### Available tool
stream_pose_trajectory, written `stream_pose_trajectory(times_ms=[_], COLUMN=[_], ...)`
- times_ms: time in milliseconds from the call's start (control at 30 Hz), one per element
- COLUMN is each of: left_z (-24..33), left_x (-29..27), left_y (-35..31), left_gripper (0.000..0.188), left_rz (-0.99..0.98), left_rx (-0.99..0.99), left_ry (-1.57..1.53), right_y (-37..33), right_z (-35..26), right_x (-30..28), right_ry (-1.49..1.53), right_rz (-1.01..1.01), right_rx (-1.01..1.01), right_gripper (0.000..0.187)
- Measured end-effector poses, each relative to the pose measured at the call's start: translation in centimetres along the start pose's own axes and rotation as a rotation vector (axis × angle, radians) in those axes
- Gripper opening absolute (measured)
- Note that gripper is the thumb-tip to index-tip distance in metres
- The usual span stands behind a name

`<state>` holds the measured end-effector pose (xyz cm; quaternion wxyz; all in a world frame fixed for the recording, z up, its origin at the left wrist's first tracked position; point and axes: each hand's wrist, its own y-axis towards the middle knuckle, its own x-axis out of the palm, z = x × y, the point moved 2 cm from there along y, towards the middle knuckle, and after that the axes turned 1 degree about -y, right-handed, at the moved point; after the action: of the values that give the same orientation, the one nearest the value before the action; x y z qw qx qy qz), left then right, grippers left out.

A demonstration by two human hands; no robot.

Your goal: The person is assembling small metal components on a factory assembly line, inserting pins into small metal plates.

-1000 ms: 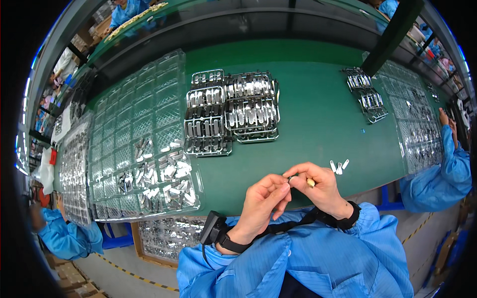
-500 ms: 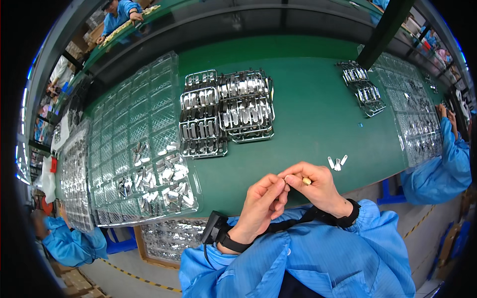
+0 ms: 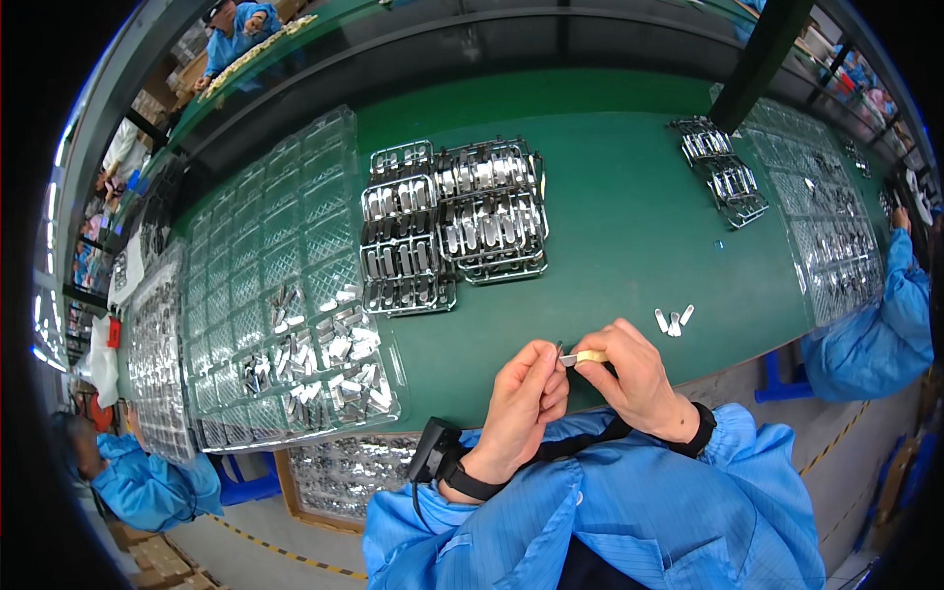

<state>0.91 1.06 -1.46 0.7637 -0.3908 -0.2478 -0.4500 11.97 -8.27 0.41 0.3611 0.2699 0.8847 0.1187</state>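
Near the front edge of the bench my two hands meet. Thumb and fingers of my left hand (image 3: pixel 519 398) pinch a small silver metal piece (image 3: pixel 567 361), whose left end they hide. My right hand (image 3: pixel 639 379) is closed on a small pale-yellow piece (image 3: pixel 591 356), its tip against or right beside the metal piece; its exact kind cannot be made out. Just beyond my right hand lie several loose silver metal pieces (image 3: pixel 675 322). Left of my hands is a clear plastic tray (image 3: pixel 275 226), with many loose silver pieces in its near compartments.
Stacked racks (image 3: pixel 454 211) of silver pieces stand mid-bench on the green mat (image 3: pixel 610 197). More racks (image 3: pixel 723 172) stand at the far right, beside another clear tray (image 3: pixel 811 211). A box (image 3: pixel 295 501) of metal pieces sits below the front edge. Co-workers in blue flank both sides.
My hands have drawn slightly apart, showing the silver piece between them. The yellow piece has turned from against my right palm to point at my left fingertips.
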Motion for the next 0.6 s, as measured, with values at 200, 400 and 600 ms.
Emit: stream_pose_trajectory(times_ms=[200, 400, 600], left_z=[-0.14, -0.13, -0.08], left_x=[-0.13, -0.02, -0.06], left_y=[0.03, 0.01, -0.01], left_gripper=[0.022, 0.021, 0.023], left_rz=[0.0, 0.018, 0.017], left_rx=[0.004, 0.017, 0.011], left_ry=[0.008, -0.012, 0.015], right_y=[0.16, 0.18, 0.2], right_z=[-0.08, -0.02, -0.04], right_x=[0.33, 0.31, 0.37], right_ry=[-0.035, -0.029, -0.025], right_rz=[0.019, 0.008, 0.01], right_rx=[-0.032, -0.024, -0.034], right_gripper=[0.012, 0.012, 0.013])
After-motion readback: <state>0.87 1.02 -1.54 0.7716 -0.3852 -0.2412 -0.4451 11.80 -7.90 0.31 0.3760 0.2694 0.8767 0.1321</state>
